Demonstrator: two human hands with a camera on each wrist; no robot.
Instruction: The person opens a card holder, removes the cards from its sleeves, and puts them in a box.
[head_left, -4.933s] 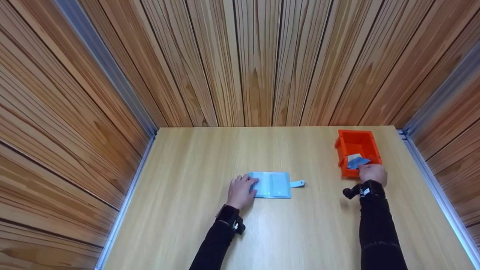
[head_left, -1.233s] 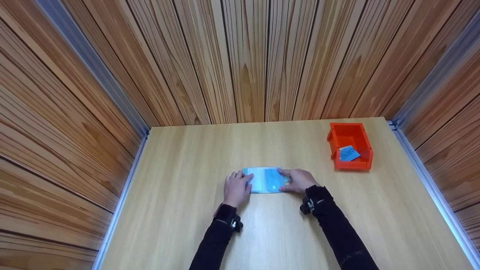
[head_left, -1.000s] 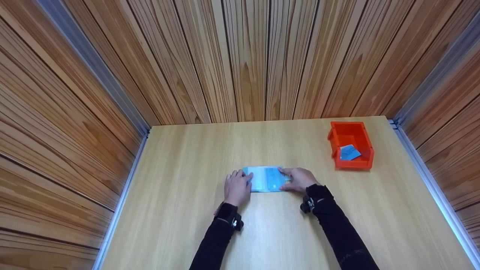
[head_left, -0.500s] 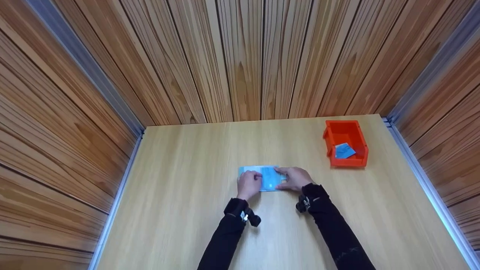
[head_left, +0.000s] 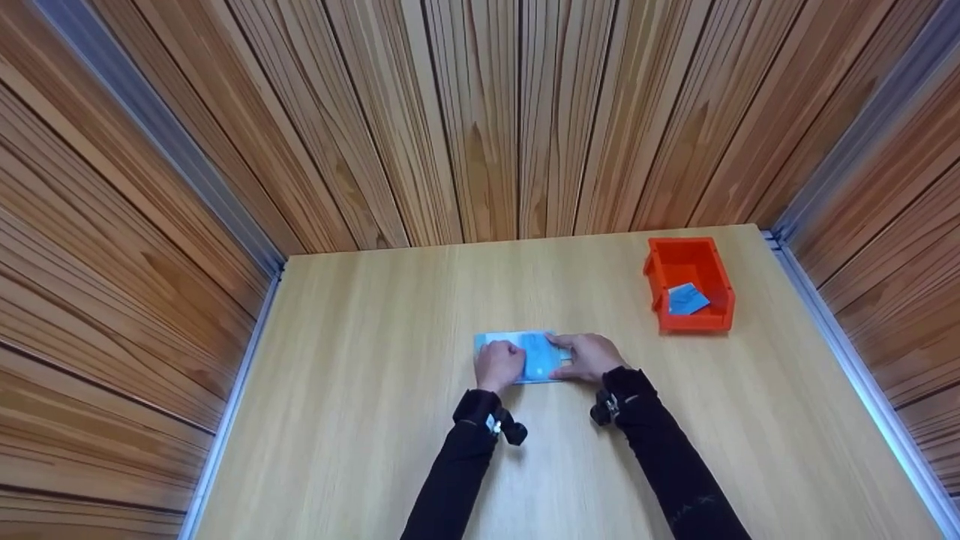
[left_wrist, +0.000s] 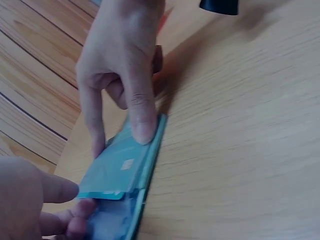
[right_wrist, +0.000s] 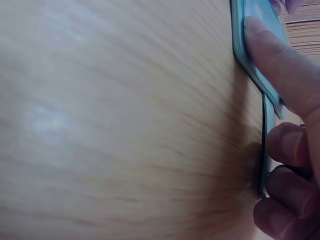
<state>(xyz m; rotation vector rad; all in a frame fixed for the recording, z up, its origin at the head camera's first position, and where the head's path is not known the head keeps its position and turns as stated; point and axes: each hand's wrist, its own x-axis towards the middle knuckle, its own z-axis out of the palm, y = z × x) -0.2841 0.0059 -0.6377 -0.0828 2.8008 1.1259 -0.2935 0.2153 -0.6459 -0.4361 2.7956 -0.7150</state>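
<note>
A light blue card holder (head_left: 487, 337) with clear sleeves lies spread flat on the table. A blue card (left_wrist: 112, 165) with a chip mark sits mostly in its right-hand sleeve, one edge standing out toward the middle. At that edge is my left hand (head_left: 499, 366), fingers curled, a fingertip against the card's corner in the left wrist view. My right hand (head_left: 591, 356) grips the right end of the holder by its two long edges, thumb (right_wrist: 270, 55) on the near edge. The snap strap (right_wrist: 267, 140) passes beneath the right palm, beside the curled fingers.
Behind and right of the hands stands an orange-red bin (head_left: 697, 324) with a blue card-like piece (head_left: 686, 299) inside. Wood-panelled walls (head_left: 480, 135) and metal side rails (head_left: 855, 375) bound the wooden table (head_left: 360, 420).
My right hand took a blue card from the bin to the holder's right sleeve. Afterwards my left hand left the holder's left edge, shifted right to the card and curled its fingers.
</note>
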